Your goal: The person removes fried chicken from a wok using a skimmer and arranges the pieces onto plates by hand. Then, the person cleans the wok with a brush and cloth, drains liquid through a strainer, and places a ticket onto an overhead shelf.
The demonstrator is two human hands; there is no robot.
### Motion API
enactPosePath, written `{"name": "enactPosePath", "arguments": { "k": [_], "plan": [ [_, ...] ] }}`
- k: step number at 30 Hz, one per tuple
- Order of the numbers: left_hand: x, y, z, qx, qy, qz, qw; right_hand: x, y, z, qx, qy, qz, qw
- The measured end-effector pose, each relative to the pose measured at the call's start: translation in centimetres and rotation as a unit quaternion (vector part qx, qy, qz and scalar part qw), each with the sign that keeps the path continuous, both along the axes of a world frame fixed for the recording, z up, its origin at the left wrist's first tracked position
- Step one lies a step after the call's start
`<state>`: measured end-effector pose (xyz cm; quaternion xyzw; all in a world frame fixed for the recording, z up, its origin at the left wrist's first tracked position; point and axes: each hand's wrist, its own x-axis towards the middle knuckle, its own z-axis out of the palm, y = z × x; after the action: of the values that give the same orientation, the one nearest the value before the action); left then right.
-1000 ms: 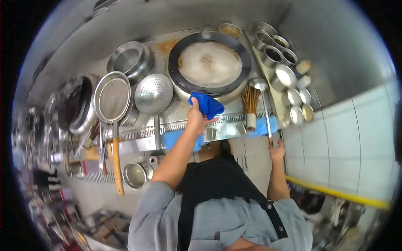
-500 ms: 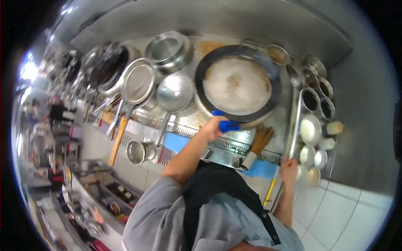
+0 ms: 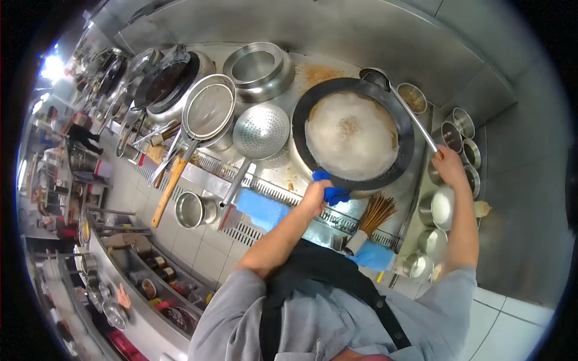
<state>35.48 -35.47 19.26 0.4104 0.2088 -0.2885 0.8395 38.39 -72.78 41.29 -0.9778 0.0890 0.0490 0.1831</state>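
Observation:
A black wok (image 3: 301,102) filled with foamy, whitish liquid sits on the stove. Gripping a blue cloth (image 3: 335,194), my left hand (image 3: 315,196) is pressed against the near rim of the wok. My right hand (image 3: 448,166) is closed round the handle of a long metal ladle (image 3: 415,117), whose dark bowl lies at the far right rim of the wok. Between wok and front edge lies a bamboo wok brush (image 3: 378,215). Cups of seasoning, such as a white-filled bowl (image 3: 443,207), stand near my right forearm.
Left of the wok are a perforated strainer (image 3: 261,131), a mesh sieve (image 3: 209,111) with a wooden handle, and stacked metal pots (image 3: 257,66). A steel wall (image 3: 337,30) rises behind. Blue cloths (image 3: 262,207) lie along the front ledge. Another person (image 3: 84,137) stands far left.
My right hand has moved forward and up with the ladle, bringing its bowl from beside the seasoning cups to the wok's far rim. My left hand stays on the cloth at the near rim.

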Motion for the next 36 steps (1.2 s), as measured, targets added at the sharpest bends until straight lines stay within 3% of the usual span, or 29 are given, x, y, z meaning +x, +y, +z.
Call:
{"name": "enactPosePath", "arguments": {
  "k": [2,12,15,18,26,36],
  "plan": [
    [-1.3,0.7,4.0,0.020,0.015,0.013,1.000,-0.5,0.0,0.2,0.030,-0.054,0.040,0.997],
    [-2.9,7.6,4.7,0.004,0.008,0.012,1.000,-6.7,8.2,4.4,0.094,-0.031,-0.021,0.995],
    [-2.8,12.1,5.3,0.008,-0.012,-0.012,1.000,-8.9,13.1,5.7,0.076,-0.026,-0.044,0.996],
    [-2.5,17.4,8.8,0.014,-0.017,-0.048,0.999,-9.9,16.2,4.7,0.053,-0.062,-0.023,0.996],
    [-2.3,29.9,11.8,0.040,-0.029,-0.089,0.995,-11.9,29.2,6.6,0.149,-0.019,-0.115,0.982],
    [-2.9,38.6,12.9,0.010,-0.024,-0.045,0.999,-9.8,36.7,7.3,0.077,-0.050,-0.065,0.994]
  ]
}}
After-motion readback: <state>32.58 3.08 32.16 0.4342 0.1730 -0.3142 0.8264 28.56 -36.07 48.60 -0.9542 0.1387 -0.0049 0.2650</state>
